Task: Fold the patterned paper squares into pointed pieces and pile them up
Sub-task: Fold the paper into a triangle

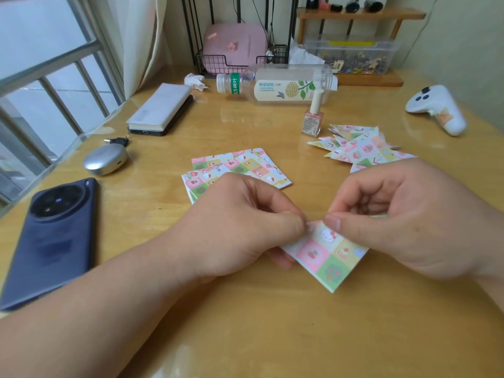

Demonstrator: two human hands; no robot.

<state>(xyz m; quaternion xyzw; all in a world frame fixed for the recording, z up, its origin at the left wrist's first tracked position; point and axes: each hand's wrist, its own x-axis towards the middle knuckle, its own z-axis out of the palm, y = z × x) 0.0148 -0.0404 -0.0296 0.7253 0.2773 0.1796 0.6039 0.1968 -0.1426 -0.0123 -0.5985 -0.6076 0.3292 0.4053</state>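
Paper being folded (327,257) is at the middle of the worktop (272,336). I see its upper corner pinched by both the left grip (240,227) and the right grip (403,222), fingers curled. Bare wood spreads on the near side. Flat squares (245,167) lie just behind the left grip, and pointed pieces (360,148) are piled behind the right. The bottle (278,84) has a green band that reads 方树叶.

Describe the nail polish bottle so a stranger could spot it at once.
On the wooden table, find the clear drink bottle lying on its side at the back. Right in front of it, left of the pile of folded paper pieces, stands the nail polish bottle: small, upright, pink with a tall cream cap.
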